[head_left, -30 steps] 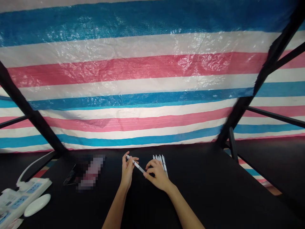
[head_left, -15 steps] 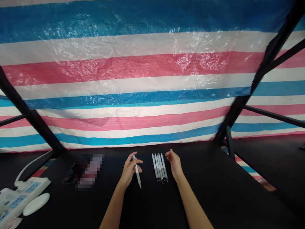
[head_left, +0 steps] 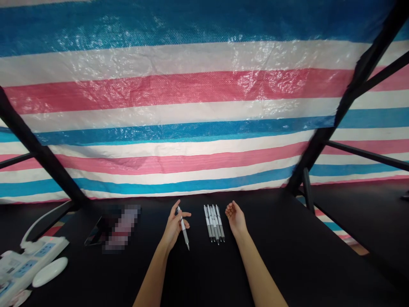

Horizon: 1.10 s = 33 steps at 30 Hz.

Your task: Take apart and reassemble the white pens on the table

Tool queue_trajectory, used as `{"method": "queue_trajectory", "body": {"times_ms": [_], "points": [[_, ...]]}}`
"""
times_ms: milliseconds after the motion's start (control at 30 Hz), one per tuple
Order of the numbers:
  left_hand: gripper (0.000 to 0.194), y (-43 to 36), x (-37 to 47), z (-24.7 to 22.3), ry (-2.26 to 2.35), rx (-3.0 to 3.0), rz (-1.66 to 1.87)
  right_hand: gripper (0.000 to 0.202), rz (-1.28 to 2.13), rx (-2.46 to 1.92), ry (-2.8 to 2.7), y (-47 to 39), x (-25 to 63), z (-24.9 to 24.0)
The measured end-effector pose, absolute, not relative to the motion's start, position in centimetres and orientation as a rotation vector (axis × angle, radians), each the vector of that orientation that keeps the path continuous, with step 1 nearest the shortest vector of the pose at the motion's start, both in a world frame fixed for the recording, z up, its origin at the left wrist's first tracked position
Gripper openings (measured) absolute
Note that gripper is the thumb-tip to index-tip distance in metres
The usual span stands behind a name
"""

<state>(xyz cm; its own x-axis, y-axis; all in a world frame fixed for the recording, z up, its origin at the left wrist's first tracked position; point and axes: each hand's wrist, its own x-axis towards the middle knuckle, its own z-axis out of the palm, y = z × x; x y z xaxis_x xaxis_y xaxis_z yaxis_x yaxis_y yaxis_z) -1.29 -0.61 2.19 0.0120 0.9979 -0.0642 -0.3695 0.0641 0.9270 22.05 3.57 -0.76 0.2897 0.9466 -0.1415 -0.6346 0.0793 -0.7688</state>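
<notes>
A white and grey pen (head_left: 184, 230) is held in my left hand (head_left: 174, 224), its tip pointing down toward the near side. Several similar pens (head_left: 214, 224) lie side by side on the black table (head_left: 204, 273), to the right of that hand. My right hand (head_left: 236, 219) rests just right of the row, apart from it, with its fingers loosely curled and nothing seen in them.
At the left lie a white power strip (head_left: 32, 260) with a cable, a white oval object (head_left: 50, 272) and a dark flat device (head_left: 99, 230), partly pixelated. A striped sheet (head_left: 191, 166) hangs behind, between black frame bars (head_left: 315, 149).
My right hand has shifted slightly right, away from the pens, and its fingers have curled in more. My left index finger has lifted a little off the held pen.
</notes>
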Motion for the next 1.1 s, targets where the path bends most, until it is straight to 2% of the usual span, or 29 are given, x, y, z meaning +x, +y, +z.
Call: {"method": "queue_trajectory", "body": {"times_ms": [533,833,1100], "points": [[0.053,-0.7,-1.5,1.9,0.956,0.853,1.267,0.019,1.280,-0.801,-0.405,2.9,21.7,-0.2],[0.075,0.0,-1.4,1.9,0.910,0.791,1.349,0.022,1.312,-0.723,-0.377,2.6,21.7,-0.2],[0.057,2.2,-1.7,1.3,0.833,0.802,1.293,0.019,1.325,-0.735,-0.348,2.7,21.8,-0.2]]}}
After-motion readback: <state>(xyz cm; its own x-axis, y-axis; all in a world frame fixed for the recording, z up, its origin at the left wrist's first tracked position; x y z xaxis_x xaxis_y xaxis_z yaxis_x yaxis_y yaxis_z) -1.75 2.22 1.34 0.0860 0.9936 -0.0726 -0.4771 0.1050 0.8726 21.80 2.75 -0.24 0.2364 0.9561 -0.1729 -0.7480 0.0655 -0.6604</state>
